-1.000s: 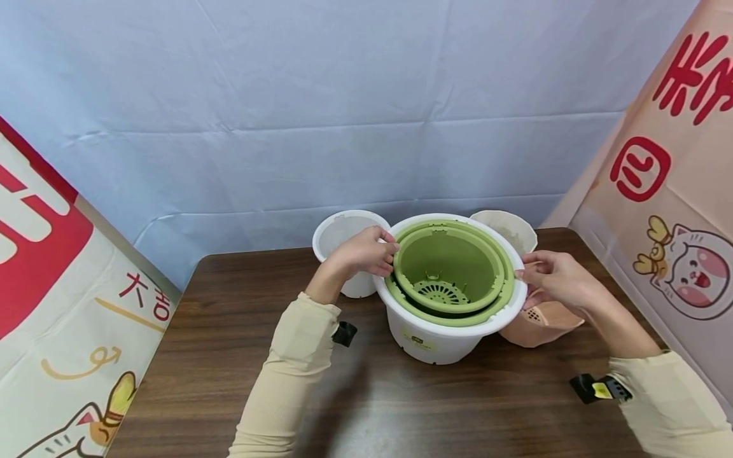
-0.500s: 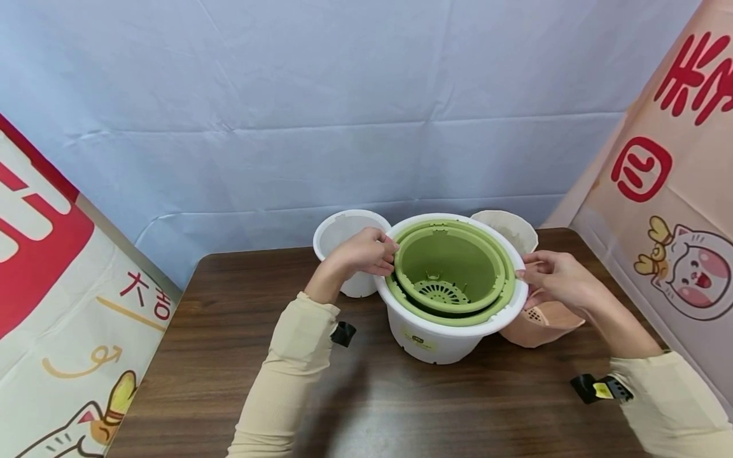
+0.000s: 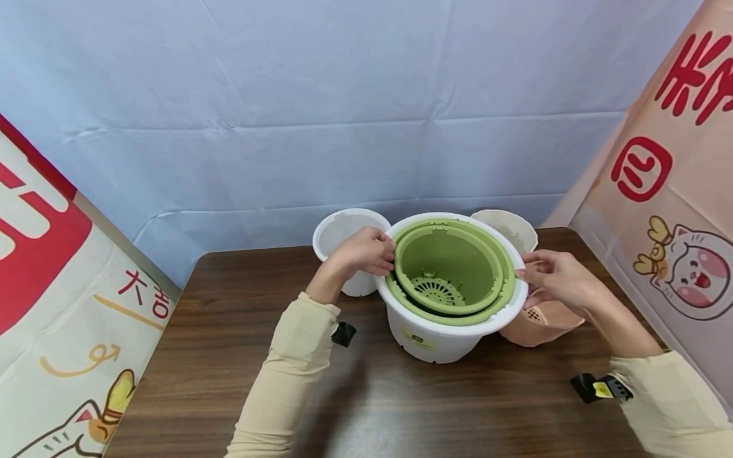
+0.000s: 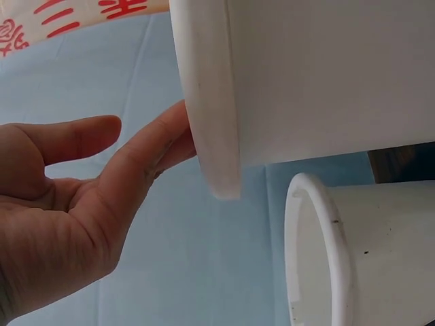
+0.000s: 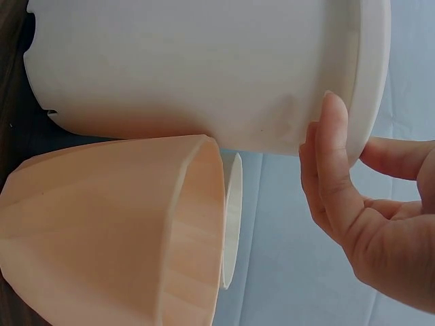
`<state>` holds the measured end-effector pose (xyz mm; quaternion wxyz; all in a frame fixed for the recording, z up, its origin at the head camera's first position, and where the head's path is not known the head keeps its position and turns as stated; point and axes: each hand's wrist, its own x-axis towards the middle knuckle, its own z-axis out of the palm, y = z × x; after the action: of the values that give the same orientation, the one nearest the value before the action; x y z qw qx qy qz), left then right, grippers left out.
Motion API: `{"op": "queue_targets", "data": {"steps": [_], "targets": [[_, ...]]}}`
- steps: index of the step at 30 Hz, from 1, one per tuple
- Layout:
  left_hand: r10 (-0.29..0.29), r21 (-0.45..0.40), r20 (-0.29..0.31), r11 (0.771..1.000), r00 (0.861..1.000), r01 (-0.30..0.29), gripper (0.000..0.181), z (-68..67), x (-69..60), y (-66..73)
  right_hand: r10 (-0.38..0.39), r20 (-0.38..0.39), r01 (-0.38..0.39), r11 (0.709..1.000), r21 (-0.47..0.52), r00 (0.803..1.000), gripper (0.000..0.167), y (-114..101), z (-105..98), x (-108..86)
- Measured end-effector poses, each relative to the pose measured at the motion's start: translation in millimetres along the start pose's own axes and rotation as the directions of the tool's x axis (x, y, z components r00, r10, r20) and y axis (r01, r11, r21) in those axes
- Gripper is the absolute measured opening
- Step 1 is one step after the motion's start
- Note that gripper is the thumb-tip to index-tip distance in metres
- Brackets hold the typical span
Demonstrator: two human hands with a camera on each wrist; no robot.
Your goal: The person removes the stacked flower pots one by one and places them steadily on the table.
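Note:
A large white flowerpot [image 3: 441,343] stands on the table, its wide rim facing up. Nested inside are a green pot [image 3: 498,306] and a smaller green pot [image 3: 449,257] with a slotted bottom. My left hand [image 3: 366,250] reaches over the left side of the white rim, fingertips by the green rims. In the left wrist view those fingertips are hidden behind the rim, and the thumb stays apart. My right hand [image 3: 555,280] pinches the right side of the white rim; the right wrist view shows the thumb over the rim and fingers against the outer wall.
A smaller white pot [image 3: 357,286] stands behind the left hand. To the right are a peach faceted pot [image 3: 535,331] and a cream pot [image 3: 509,226]. All stand on the dark wooden table [image 3: 229,350], with fabric walls behind and beside it.
The smaller green pot has shifted slightly left inside the nest. Both hands keep nearly the same places, and the large white pot shows no clear movement.

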<state>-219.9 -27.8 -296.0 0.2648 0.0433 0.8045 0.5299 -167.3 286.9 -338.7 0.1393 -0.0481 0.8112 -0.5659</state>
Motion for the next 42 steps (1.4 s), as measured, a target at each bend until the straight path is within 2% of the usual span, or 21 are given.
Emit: {"op": "queue_targets", "data": {"steps": [6,14,19,27,42], "targets": [[0.008,-0.019,-0.006,1.0,1.0,-0.008,0.023,0.2,-1.8,-0.9,0.005,0.003,-0.005,1.0,-0.002,1.0,0.042,-0.7,0.7,0.9],[0.041,-0.076,0.063,0.996,0.997,-0.036,0.027,-5.4,-4.7,-4.0,0.022,-0.002,-0.022,1.0,-0.011,1.0,0.043,-1.8,0.7,0.1],[0.042,-0.088,0.074,0.996,0.996,-0.035,0.029,-5.7,-3.7,-4.2,0.018,0.002,-0.018,1.0,-0.007,1.0,0.042,-1.3,0.7,-0.2],[0.042,-0.16,0.09,0.987,0.995,-0.027,0.029,-9.5,-2.3,-7.9,0.008,0.001,-0.008,1.0,-0.007,1.0,0.041,-0.6,0.1,-0.5],[0.004,-0.197,0.112,0.98,0.994,0.018,0.031,-12.1,0.6,-6.9,0.001,0.001,-0.001,1.0,0.004,1.0,0.041,1.2,-0.2,1.0]]}}
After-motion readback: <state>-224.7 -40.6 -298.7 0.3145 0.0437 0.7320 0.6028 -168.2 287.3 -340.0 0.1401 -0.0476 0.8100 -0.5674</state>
